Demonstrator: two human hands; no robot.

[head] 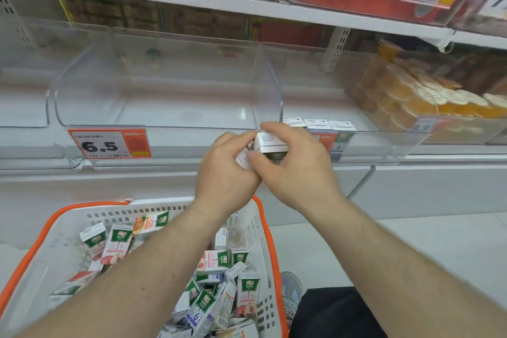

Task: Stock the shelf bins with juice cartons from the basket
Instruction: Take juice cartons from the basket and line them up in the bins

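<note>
While both hands meet in front of the shelf edge, a small group of juice cartons (pixel 270 143) is pinched between them, white tops upward, just short of the clear bin (pixel 384 145) on the right. The right hand (pixel 290 162) curls over the top and near side of the cartons, thumb tucked underneath; the left hand (pixel 225 173) wraps the other side, fingers bent round them. Squeezing from both sides looks meant to keep the cartons squared as one block so they can go in together. A short row of cartons (pixel 319 125) already stands upright at the front of that bin, so the held ones probably belong beside it. The wider bin (pixel 164 85) to the left, above the 6.5 price tag (pixel 108 144), holds nothing visible. Below, the white basket (pixel 68 228) with orange rim is full of loose cartons lying at all angles.

How many cartons are in the grip cannot be told, since fingers cover most of them. The basket's near end is cut off by the forearms and frame.
</note>
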